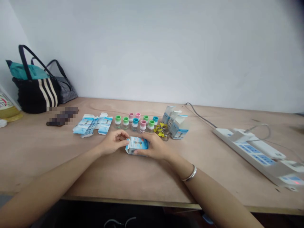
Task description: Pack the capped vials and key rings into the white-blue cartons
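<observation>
A small blue-and-white cardboard box [137,143] lies on its side on the table in front of me. My right hand [155,146] wraps around its right end, thumb along the near side and fingers over the far side. With bent fingers and thumb, my left hand [115,141] pinches at the flap on the box's left end. Just beyond stand several small clear bottles [134,124] with green, pink and blue caps. Beside them lies a pile of yellow pieces with metal rings [162,130]. Flattened boxes [92,124] lie at left; open-topped boxes [175,123] stand at right.
A white power strip [251,155] with plugged-in adapters and a grey cable [201,115] occupies the right side. A black striped bag [35,91] and a blurred dark object [62,116] are at the left. The wooden table [106,180] meets a wall behind.
</observation>
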Tool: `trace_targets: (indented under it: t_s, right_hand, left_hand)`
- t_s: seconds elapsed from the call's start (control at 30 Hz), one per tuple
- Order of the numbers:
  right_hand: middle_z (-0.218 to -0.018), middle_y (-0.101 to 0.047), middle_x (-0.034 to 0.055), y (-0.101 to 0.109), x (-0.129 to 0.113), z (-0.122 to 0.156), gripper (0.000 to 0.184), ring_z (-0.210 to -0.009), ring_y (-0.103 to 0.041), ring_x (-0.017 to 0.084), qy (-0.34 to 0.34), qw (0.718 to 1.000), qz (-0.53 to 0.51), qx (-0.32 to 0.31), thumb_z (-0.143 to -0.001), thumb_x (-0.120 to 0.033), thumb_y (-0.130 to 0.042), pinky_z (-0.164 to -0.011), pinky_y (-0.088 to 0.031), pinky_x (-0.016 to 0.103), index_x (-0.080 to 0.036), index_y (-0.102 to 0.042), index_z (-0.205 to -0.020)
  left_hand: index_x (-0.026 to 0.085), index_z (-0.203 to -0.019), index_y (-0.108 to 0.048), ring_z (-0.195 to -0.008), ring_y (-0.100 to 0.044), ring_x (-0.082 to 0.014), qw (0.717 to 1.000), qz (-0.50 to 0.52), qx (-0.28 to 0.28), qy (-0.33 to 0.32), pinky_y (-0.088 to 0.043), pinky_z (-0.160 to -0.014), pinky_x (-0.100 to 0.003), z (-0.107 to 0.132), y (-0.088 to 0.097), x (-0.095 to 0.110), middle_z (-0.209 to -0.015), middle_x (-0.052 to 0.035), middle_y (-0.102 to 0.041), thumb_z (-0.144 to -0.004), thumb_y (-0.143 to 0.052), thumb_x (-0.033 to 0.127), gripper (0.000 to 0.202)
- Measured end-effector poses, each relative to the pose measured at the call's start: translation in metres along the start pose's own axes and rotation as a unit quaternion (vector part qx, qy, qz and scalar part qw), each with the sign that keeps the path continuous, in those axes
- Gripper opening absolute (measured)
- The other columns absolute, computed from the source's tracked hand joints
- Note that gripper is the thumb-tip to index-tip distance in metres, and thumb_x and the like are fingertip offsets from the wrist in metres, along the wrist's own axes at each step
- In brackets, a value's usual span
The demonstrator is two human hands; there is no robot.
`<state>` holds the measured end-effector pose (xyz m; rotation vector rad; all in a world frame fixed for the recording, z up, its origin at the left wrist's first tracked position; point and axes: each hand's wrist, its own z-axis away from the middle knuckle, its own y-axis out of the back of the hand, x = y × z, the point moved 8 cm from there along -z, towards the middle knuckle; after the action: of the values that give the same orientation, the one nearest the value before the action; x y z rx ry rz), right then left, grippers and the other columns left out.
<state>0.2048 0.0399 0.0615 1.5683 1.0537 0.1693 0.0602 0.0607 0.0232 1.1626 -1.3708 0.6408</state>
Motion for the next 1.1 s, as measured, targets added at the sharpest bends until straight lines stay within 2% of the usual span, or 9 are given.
trace_targets:
  t_s: [0.33,0.63,0.77,0.87,0.93,1.0,1.1]
  right_hand:
    - [-0.095,-0.069,0.0076,0.002,-0.007,0.002,0.056,-0.08,-0.062,0.02,0.029,1.0,-0.001,-0.001,-0.071,-0.051,-0.068,-0.068,-0.043,0.027,-0.021,-0.061,-0.118]
    - [-0.099,-0.069,0.0067,0.001,-0.012,0.001,0.058,-0.083,-0.063,0.021,0.019,1.0,0.001,-0.007,-0.073,-0.049,-0.067,-0.07,-0.043,0.028,-0.025,-0.056,-0.125]
    - [-0.107,-0.067,0.0071,0.001,-0.015,0.001,0.06,-0.09,-0.062,0.023,0.021,1.0,-0.001,-0.003,-0.074,-0.047,-0.067,-0.074,-0.044,0.029,-0.027,-0.052,-0.129]
    - [-0.109,-0.066,0.0068,0.001,-0.015,0.0,0.061,-0.092,-0.062,0.024,0.021,1.0,-0.001,-0.003,-0.074,-0.047,-0.067,-0.076,-0.044,0.029,-0.028,-0.051,-0.129]
    - [-0.107,-0.066,0.0074,0.004,-0.011,-0.001,0.061,-0.093,-0.063,0.025,0.014,1.0,0.003,0.009,-0.07,-0.048,-0.069,-0.077,-0.045,0.031,-0.026,-0.055,-0.125]
    - [-0.109,-0.065,0.0095,0.014,-0.003,-0.001,0.063,-0.096,-0.062,0.026,-0.004,0.999,-0.002,0.052,-0.065,-0.049,-0.073,-0.079,-0.046,0.034,-0.021,-0.057,-0.119]
    - [-0.118,-0.06,0.012,0.029,0.011,0.001,0.071,-0.103,-0.059,0.027,-0.03,0.992,-0.05,0.111,-0.059,-0.045,-0.078,-0.084,-0.047,0.037,-0.019,-0.052,-0.12]
  left_hand:
    - [0.016,-0.082,-0.053,-0.067,-0.058,-0.0111,0.999,0.041,0.004,0.026,-0.049,-0.063,-0.024,0.0,-0.002,-0.007,-0.072,0.0019,-0.06,-0.073,-0.066,0.039,0.027]
    - [0.017,-0.079,-0.05,-0.063,-0.056,-0.0099,0.997,0.06,0.043,0.025,-0.048,-0.06,-0.023,-0.001,-0.005,-0.011,-0.069,0.0038,-0.055,-0.074,-0.065,0.041,0.029]
    - [0.018,-0.096,-0.05,-0.076,-0.059,-0.0115,0.998,0.055,0.033,-0.019,-0.05,-0.072,-0.027,0.003,-0.01,0.0,-0.089,-0.0009,-0.058,-0.073,-0.067,0.039,0.035]
    - [0.022,-0.117,-0.044,-0.083,-0.059,-0.0145,0.998,-0.007,-0.031,-0.047,-0.051,-0.075,-0.03,0.007,-0.02,0.01,-0.104,-0.0045,-0.056,-0.06,-0.079,0.031,0.068]
    - [0.024,-0.123,-0.039,-0.083,-0.06,-0.0155,0.996,-0.044,-0.053,-0.048,-0.052,-0.074,-0.032,0.008,-0.021,0.011,-0.103,-0.0042,-0.056,-0.057,-0.081,0.029,0.078]
    - [0.025,-0.123,-0.038,-0.084,-0.06,-0.016,0.997,-0.059,-0.039,-0.044,-0.052,-0.074,-0.034,0.007,-0.014,0.01,-0.101,-0.0034,-0.055,-0.06,-0.079,0.028,0.075]
    - [0.024,-0.121,-0.037,-0.088,-0.059,-0.0168,0.999,-0.04,-0.014,-0.031,-0.052,-0.077,-0.035,0.005,-0.003,0.006,-0.099,-0.0029,-0.053,-0.065,-0.075,0.024,0.068]
